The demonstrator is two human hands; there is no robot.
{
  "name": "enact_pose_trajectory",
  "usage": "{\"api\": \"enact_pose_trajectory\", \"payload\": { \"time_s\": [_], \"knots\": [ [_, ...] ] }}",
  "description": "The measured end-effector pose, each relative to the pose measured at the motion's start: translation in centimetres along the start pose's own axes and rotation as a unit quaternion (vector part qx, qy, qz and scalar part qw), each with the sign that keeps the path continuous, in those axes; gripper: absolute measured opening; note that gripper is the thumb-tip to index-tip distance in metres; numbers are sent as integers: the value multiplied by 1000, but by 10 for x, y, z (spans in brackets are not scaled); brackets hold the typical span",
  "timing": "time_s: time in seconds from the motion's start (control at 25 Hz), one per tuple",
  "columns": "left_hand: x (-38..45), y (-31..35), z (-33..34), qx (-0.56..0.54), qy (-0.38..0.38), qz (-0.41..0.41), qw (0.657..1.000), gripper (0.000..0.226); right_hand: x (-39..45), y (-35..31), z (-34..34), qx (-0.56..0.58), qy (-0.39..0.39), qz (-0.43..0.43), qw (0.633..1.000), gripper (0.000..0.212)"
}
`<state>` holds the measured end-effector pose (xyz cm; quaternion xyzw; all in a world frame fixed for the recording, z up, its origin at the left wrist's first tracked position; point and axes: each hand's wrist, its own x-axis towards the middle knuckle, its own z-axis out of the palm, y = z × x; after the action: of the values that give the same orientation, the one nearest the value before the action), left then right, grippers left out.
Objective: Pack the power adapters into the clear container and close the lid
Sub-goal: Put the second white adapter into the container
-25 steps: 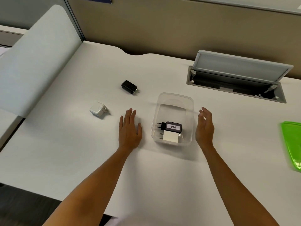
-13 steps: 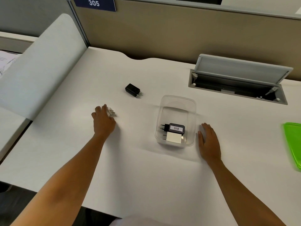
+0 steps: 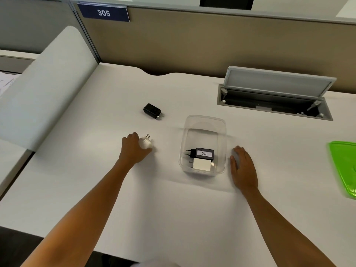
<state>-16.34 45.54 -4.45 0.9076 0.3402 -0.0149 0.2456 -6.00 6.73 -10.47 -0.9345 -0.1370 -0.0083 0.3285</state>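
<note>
Head view, looking down on a white desk point(image 3: 173, 218). Clear container point(image 3: 204, 120), lidless, stands at centre; at its near end lie a black adapter labelled 018 point(image 3: 204, 153) and, touching it on the near side, a white adapter point(image 3: 201, 164), both with prongs pointing left. Left hand point(image 3: 133, 149), left of the container and apart from it, has its fingers point(image 3: 132, 136) clamped around a white round-pin adapter point(image 3: 145, 143), whose two prongs point up and away to the far right; whether the adapter is lifted clear of the desk cannot be told. Right hand point(image 3: 243, 167) lies palm-down on the desk just beside the container's right wall, fingers together and extended, holding nothing. A small black adapter point(image 3: 152, 110) lies loose on the desk, beyond the left hand and to the far left of the container, prongs pointing right. Green lid point(image 3: 344, 168) lies at the right edge of the view, well apart from the container and partly cut off. Far right: a recessed cable box point(image 3: 273, 105) with its grey flap point(image 3: 279, 82) raised. Background: a partition point(image 3: 192, 39) bearing a blue plate marked 305 point(image 3: 104, 12).
</note>
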Motion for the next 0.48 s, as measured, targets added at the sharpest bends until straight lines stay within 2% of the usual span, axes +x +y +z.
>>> {"api": "enact_pose_trajectory", "payload": {
  "time_s": [0.08, 0.12, 0.2, 0.28, 0.32, 0.36, 0.4, 0.48],
  "knots": [
    [-7, 11, 4, -160, -27, -59, 985, 60, 0, 0, 1, 1, 1, 4, 1000, 45],
    [-10, 19, 4, -257, -56, -72, 962, 59, 0, 1, 0, 0, 4, 3, 1000, 44],
    [-17, 40, 2, -415, -111, -49, 902, 59, 0, 1, 1, -2, 7, 1, 1000, 44],
    [-20, 67, -5, -505, -134, 1, 852, 57, 1, 2, 1, -1, 6, 4, 1000, 45],
    [-21, 81, -9, -525, -137, 25, 840, 55, 1, 2, 1, 1, 4, 6, 1000, 45],
    [-21, 95, -12, -524, -137, 49, 839, 55, 1, 3, 1, 5, 4, 7, 1000, 46],
    [-21, 109, -15, -497, -132, 71, 855, 56, 1, 4, 1, 12, 6, 9, 1000, 46],
    [-22, 133, -15, -389, -120, 113, 906, 58, 4, 5, -1, 22, 15, 14, 1000, 45]
  ]
}}
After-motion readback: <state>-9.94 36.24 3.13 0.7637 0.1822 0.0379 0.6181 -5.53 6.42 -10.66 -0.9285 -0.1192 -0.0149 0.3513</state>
